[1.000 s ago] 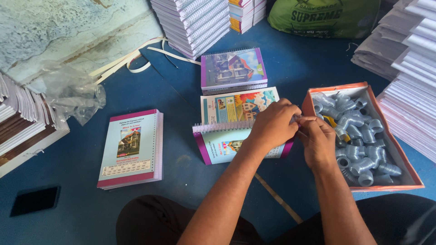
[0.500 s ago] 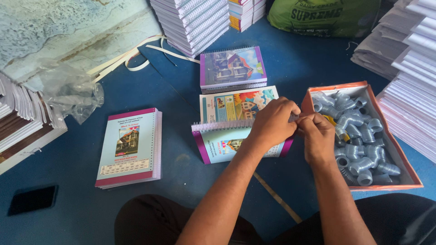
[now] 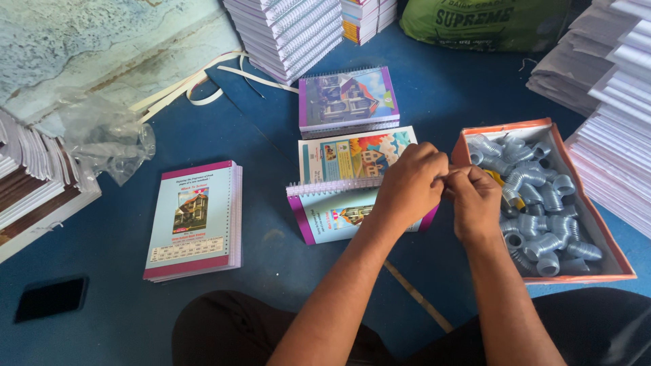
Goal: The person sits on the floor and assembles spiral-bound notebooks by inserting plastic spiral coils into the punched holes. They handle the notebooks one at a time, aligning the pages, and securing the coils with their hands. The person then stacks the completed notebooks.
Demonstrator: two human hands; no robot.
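Both hands met just above the right end of a small spiral-bound booklet [image 3: 336, 213] lying on the blue floor [image 3: 271, 257], and most of what they did was hidden. The left hand [image 3: 409, 184] was curled into a loose fist with its knuckles toward the camera, covering the booklet's right part and whatever its fingertips pinched. The right hand [image 3: 475, 203] was also closed, its fingertips pressed against those of the left; something small seemed to be held between them, but I could not tell what it was. The booklet's coil edge showed only left of the left hand. Just right of the hands stood an open orange-rimmed box [image 3: 607, 234] full of pale blue wire coils [image 3: 549, 230], the right wrist overlapping its near left side. A loose printed cover sheet [image 3: 352, 154] lay beyond the booklet, and another bound booklet [image 3: 347, 100] beyond that. A thicker pink-edged book [image 3: 195, 220] sat well to the left, near crumpled clear plastic [image 3: 108, 142] and a dark phone [image 3: 51, 298]. Stacks of white pages [image 3: 610, 156] on the right and a pile of bound books [image 3: 288, 30] at the top were cut off by the frame, as was a green sack [image 3: 488, 24].
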